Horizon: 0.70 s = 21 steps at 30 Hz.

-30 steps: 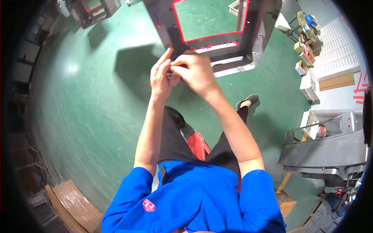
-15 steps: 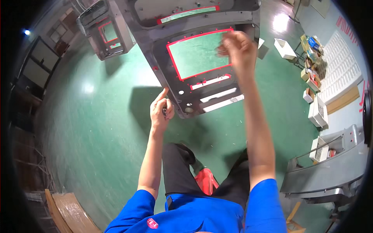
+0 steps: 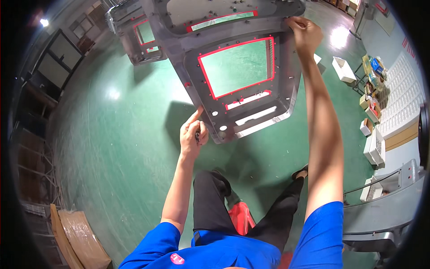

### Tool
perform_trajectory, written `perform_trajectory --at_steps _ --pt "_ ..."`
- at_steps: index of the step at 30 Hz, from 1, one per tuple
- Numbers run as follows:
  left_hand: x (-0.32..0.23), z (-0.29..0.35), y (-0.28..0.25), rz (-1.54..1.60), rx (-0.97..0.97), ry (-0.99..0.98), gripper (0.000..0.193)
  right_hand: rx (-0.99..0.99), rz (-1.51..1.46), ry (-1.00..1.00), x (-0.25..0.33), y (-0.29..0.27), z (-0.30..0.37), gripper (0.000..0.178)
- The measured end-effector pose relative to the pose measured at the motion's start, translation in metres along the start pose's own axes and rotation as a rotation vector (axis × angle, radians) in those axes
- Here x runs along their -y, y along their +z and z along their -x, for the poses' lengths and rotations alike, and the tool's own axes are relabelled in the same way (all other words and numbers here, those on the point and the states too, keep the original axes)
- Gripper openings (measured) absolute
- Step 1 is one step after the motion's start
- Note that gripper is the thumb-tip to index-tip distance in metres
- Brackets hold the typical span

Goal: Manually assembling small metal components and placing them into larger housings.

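A large grey moulded panel (image 3: 188, 67) with red-edged openings stands in front of me. My left hand (image 3: 193, 136) is at its lower left edge, the index finger stretched out against the rim. The other fingers of that hand curl around several small, dark and silvery metal pieces (image 3: 197, 136), whose exact kind I cannot make out. My right hand (image 3: 307, 35) is at the panel's upper right edge, fingertips pinched together against the rim. Whatever lies between those fingertips is hidden. Small studs or fasteners dot the panel around its openings.
Behind on the left stands a second grey panel (image 3: 142, 40). A white bin (image 3: 343, 69), cartons and more bins line the right wall. Between my legs is a red object (image 3: 241, 217). A grey moulded part (image 3: 385, 210) stands at lower right; wrapped cardboard (image 3: 85, 237) lies lower left.
My right hand has moved from in front of the large opening rightward and up to the panel's right edge. My left hand still touches the left edge. The whole view has shifted slightly.
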<state>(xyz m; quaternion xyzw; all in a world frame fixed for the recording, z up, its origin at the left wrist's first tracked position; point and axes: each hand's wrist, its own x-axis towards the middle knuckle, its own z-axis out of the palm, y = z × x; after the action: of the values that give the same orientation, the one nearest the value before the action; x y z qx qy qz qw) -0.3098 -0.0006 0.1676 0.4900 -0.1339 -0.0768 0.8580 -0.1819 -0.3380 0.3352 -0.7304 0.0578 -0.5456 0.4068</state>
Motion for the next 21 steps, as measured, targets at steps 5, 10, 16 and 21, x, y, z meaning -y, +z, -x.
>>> perform_trajectory --at_steps 5,10,16,21 --pt "0.003 0.003 0.010 -0.044 -0.035 0.027 0.048 -0.098 -0.102 -0.014 -0.008 0.014 0.000 0.018" --pt "0.018 0.012 0.020 -0.130 -0.080 0.187 0.045 -0.054 -0.079 -0.047 -0.012 0.015 0.000 0.020" --pt "0.087 0.020 0.059 -0.340 -0.014 -0.047 0.041 -0.019 -0.191 -0.115 -0.028 0.007 0.005 0.019" --pt "0.187 -0.015 0.022 -1.111 0.001 0.123 0.054 -0.068 -0.157 -0.197 -0.025 -0.004 0.015 0.021"
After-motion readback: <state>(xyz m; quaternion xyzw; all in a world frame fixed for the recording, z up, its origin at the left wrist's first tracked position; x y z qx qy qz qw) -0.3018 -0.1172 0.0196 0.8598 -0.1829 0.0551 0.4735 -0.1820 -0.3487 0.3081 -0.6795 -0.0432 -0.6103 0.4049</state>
